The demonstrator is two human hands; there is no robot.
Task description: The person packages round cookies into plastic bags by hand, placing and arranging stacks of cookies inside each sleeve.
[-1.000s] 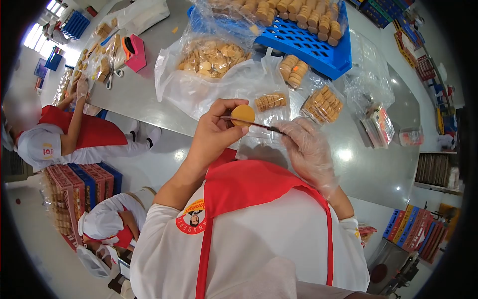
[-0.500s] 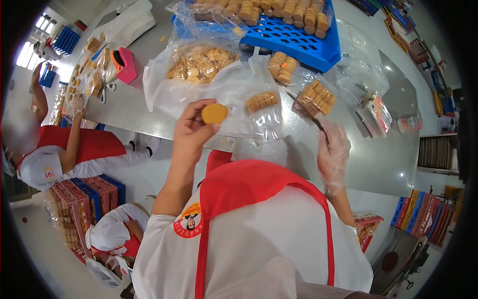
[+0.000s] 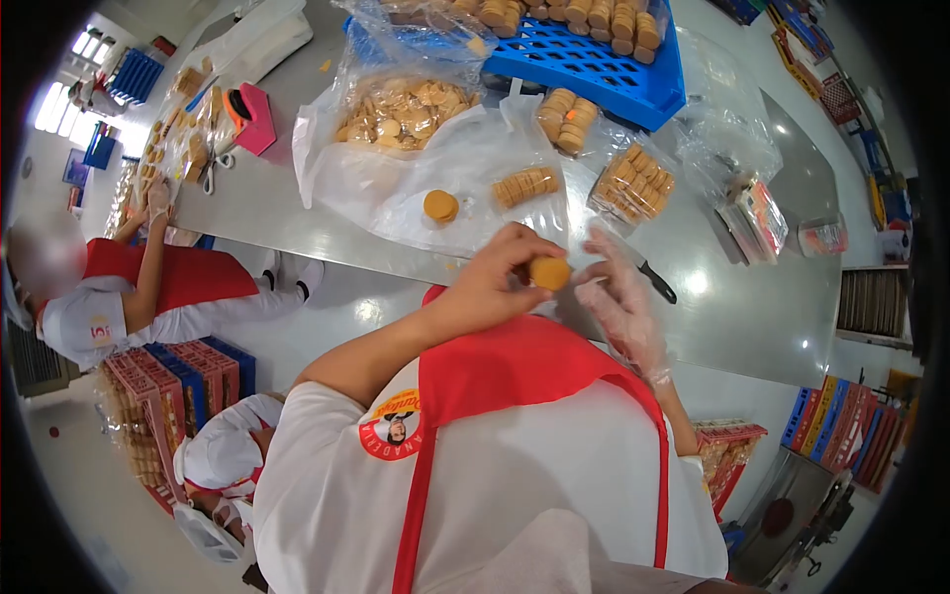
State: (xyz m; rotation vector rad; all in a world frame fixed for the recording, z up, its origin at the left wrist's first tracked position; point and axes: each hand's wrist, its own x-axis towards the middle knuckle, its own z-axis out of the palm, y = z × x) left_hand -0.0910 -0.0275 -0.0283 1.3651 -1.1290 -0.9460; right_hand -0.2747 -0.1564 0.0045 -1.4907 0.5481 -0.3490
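Head view, left hand [image 3: 498,274] pinching cookie [image 3: 550,273], right hand [image 3: 617,309] loosely spread, badge [image 3: 394,430] lettered "ANADER"

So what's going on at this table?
A person's bare left hand holds a round biscuit, with the gloved right hand close by. A black-handled knife lies on the metal table. More round biscuits sit on white plastic to the left.
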